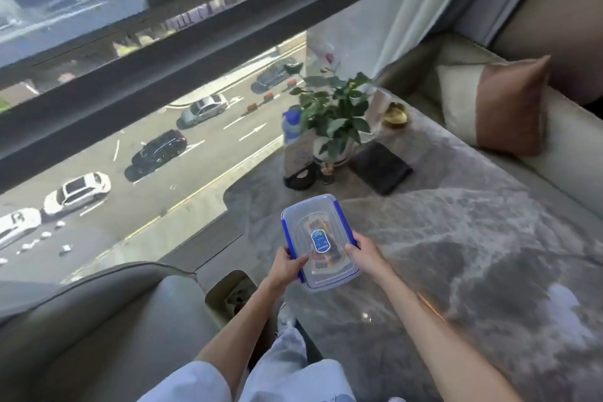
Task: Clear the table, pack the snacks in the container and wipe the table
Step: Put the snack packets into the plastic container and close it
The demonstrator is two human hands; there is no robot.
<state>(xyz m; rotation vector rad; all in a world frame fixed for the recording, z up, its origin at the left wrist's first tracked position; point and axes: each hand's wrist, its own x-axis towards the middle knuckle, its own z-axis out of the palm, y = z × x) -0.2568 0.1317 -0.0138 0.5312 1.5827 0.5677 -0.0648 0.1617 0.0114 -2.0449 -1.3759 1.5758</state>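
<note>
A clear plastic container (pixel 318 237) with a closed lid and blue side clips rests on the near left part of the grey marble table (pixel 473 254). Wrapped snacks (pixel 321 263) show through the lid under a blue label. My left hand (pixel 287 266) grips the container's left side at a blue clip. My right hand (pixel 365 254) holds its right edge, thumb on the lid.
At the table's far end stand a potted plant (pixel 332 114), a blue bottle (pixel 291 124), a gold dish (pixel 394 116), a black folded cloth or pad (pixel 380 168) and a small dark object (pixel 301 176). A small bin (pixel 233 292) sits below the table's left edge. A sofa with a cushion (pixel 499 104) lies right, a grey chair (pixel 114 320) left.
</note>
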